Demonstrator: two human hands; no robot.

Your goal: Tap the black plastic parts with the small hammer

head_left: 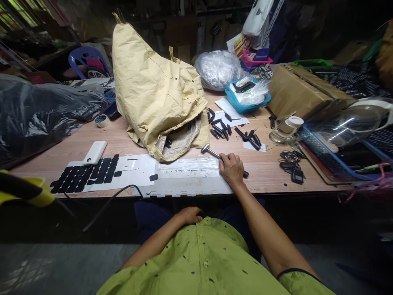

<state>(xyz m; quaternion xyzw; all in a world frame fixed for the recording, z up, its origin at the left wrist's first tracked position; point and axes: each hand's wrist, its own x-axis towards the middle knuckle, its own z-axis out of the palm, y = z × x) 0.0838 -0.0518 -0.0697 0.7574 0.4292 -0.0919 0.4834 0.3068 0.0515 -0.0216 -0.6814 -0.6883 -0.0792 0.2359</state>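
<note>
My right hand is closed around a small hammer with a metal head and a dark handle end, resting at the table's front edge. Under and beside it lies a pale board covered by clear plastic. My left hand rests at my lap against my shirt, fingers loosely apart and nothing seen in them. Beyond the hammer, several small black cylindrical parts lie loose. A large beige sack lies with its mouth facing me, a few black pieces inside.
On the left are black pads on white sheets, a white power bank and a tape roll. To the right stand a cardboard box, a lidded jar, keys and a blue basket. A blue tray sits behind.
</note>
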